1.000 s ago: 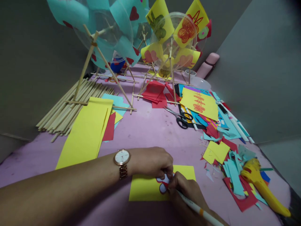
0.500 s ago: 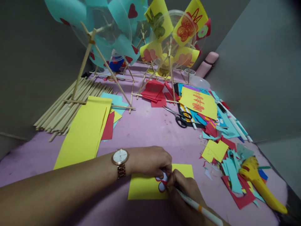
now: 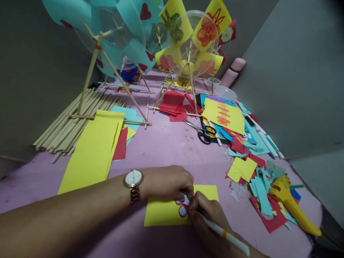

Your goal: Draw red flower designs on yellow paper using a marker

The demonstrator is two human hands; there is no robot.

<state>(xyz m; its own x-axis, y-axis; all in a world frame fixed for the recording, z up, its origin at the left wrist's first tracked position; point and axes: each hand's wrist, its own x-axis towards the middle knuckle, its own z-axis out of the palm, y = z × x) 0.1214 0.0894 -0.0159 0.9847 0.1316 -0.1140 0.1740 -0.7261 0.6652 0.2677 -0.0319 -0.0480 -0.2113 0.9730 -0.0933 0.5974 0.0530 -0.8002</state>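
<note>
A yellow paper sheet (image 3: 161, 215) lies on the purple table near its front edge. On it sits a small white flower cutout (image 3: 183, 210) with dark edges and a red part. My left hand (image 3: 174, 182), below a wristwatch (image 3: 133, 178), rests on the sheet with fingers bent down at the cutout; its fingertips are partly hidden. My right hand (image 3: 206, 215) is closed around a white marker (image 3: 228, 236) with an orange band, its tip hidden by my fingers at the cutout's right side.
Yellow strips (image 3: 91, 150) and wooden sticks (image 3: 72, 125) lie left. Stick stands hold a blue pinwheel (image 3: 129, 21) and a yellow one (image 3: 193, 39) at the back. Scissors (image 3: 201, 132), red paper (image 3: 173, 104), paper scraps (image 3: 260, 193) and a yellow glue gun (image 3: 292, 204) are farther right.
The whole view has shifted slightly, so things appear a little farther left. Both hands stay at the cutout, with the marker still in my right hand.
</note>
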